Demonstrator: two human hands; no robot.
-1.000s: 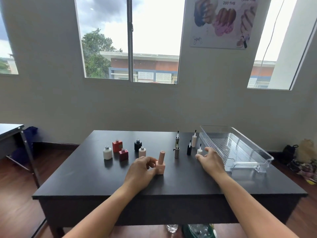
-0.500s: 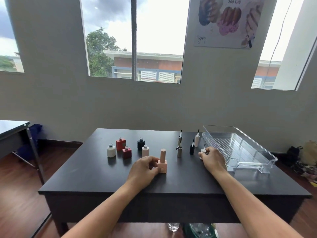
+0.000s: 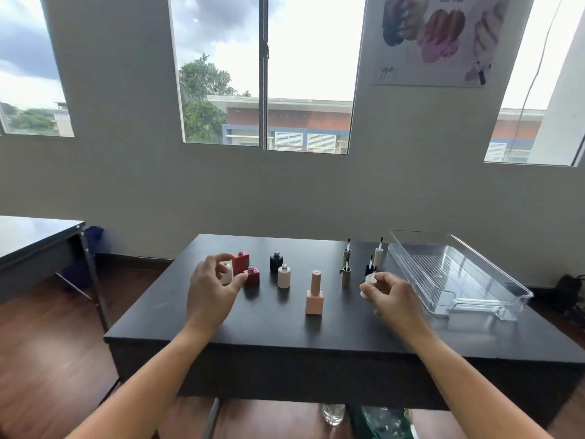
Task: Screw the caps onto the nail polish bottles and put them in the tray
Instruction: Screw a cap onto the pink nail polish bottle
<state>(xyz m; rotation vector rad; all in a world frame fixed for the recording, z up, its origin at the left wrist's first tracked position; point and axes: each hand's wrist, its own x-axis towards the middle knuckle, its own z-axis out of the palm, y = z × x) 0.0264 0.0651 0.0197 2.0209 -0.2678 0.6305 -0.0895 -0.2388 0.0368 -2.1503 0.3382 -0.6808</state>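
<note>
On the black table [image 3: 285, 327] a capped pink bottle [image 3: 314, 294] stands alone in the middle. Behind it stand several uncapped bottles: a white one [image 3: 227, 274], two red ones [image 3: 241, 263] [image 3: 252, 275], a black one [image 3: 276, 261] and a pale pink one [image 3: 284, 276]. My left hand [image 3: 210, 289] curves around the white bottle, thumb and fingers spread and close to it. My right hand [image 3: 391, 296] pinches a white brush cap [image 3: 368, 282] lifted off the table. More brush caps [image 3: 346, 264] [image 3: 377, 253] stand upright to the right. The clear tray [image 3: 474, 289] lies empty at the right.
A second table [image 3: 38, 239] stands at the left. Bags lie on the floor by the right wall [image 3: 569, 293]. A glass [image 3: 333, 413] and a green thing sit under the table's front edge.
My left hand let go of the capped pink bottle and moved left to the white bottle. My right hand picked up the white brush cap from the table.
</note>
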